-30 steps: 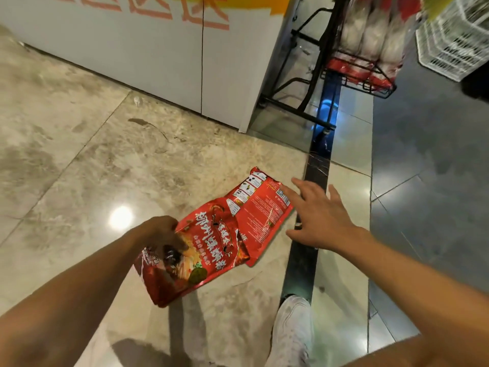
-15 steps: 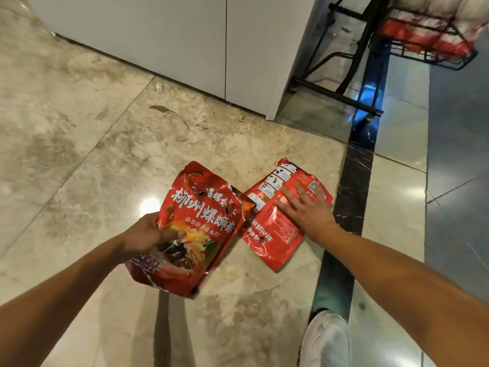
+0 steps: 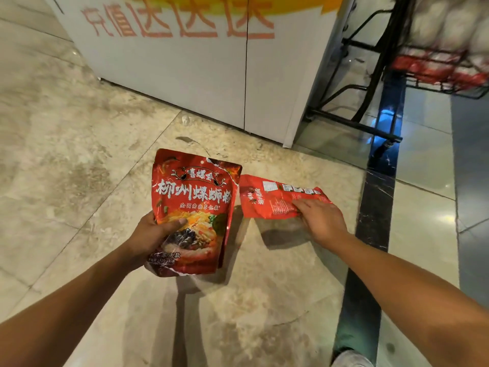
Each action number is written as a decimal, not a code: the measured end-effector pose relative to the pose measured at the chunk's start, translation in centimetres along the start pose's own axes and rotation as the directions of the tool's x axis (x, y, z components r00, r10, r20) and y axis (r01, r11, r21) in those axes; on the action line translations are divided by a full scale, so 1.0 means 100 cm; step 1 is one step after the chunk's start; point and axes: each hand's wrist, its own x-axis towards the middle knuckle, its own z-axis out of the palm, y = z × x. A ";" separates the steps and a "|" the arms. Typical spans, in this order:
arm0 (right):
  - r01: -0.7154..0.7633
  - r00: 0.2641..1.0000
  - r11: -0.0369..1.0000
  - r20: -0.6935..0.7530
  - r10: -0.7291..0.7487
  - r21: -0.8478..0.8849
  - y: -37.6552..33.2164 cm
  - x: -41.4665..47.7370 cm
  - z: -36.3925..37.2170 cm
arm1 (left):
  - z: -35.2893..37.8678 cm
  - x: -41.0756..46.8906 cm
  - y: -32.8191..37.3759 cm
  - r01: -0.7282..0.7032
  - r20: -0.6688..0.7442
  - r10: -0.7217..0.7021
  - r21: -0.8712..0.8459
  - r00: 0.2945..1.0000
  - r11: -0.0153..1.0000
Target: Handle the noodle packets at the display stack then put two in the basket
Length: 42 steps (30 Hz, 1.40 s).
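Two red pouches [image 3: 194,207] [image 3: 270,200], each gripped by one hand [image 3: 150,234] [image 3: 321,221], before white cabinet [image 3: 185,75].

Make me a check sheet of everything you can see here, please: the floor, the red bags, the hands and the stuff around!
Surface: glossy beige marble floor with a dark inlay strip on the right.
Job's things: front-facing red noodle pouch, held up off the floor; second red pouch, back label up, lifted at the right, casting a shadow below.
Clutter: small marks and scuffs on the tiles; nothing else seen.
Grips: left hand holds the first pouch, thumb across its front; right hand grips the second pouch's right end.
Cables: nothing seen.
Surroundings: white cabinet with orange lettering; black wire rack holding red-and-white packs; white shoe at the bottom edge.
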 end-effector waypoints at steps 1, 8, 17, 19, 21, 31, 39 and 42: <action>-0.044 0.999 0.993 -0.024 0.046 0.109 0.000 0.003 -0.014 | -0.001 0.001 0.008 -0.013 -0.023 0.013 -0.012 1.000 1.000; -0.155 0.976 0.707 -0.005 0.218 0.690 0.021 0.024 -0.098 | 0.000 0.003 0.071 -0.104 -0.068 0.100 -0.063 0.993 0.993; -0.179 0.976 0.308 0.128 0.179 0.934 0.032 -0.021 -0.286 | 0.004 -0.059 0.229 -0.163 -0.071 0.159 -0.066 0.985 0.984; -0.184 0.976 0.266 0.143 0.165 0.946 0.034 -0.046 -0.347 | 0.003 -0.088 0.282 -0.170 -0.060 0.167 -0.048 0.984 0.984; -0.179 0.976 0.243 0.141 0.167 0.953 0.039 -0.071 -0.410 | 0.001 -0.122 0.339 -0.187 -0.050 0.185 -0.044 0.982 0.981; -0.013 0.976 0.134 -0.017 0.215 0.991 0.082 -0.195 -0.724 | 0.022 -0.315 0.658 -0.351 -0.031 0.351 -0.011 0.936 0.936; 0.232 0.931 0.027 -0.230 0.283 0.972 0.126 -0.270 -0.934 | 0.063 -0.439 0.857 -0.528 -0.059 0.525 -0.038 0.849 0.849; 0.313 0.902 -0.025 -0.289 0.320 0.949 0.138 -0.294 -0.978 | 0.079 -0.465 0.897 -0.585 -0.071 0.581 -0.040 0.811 0.810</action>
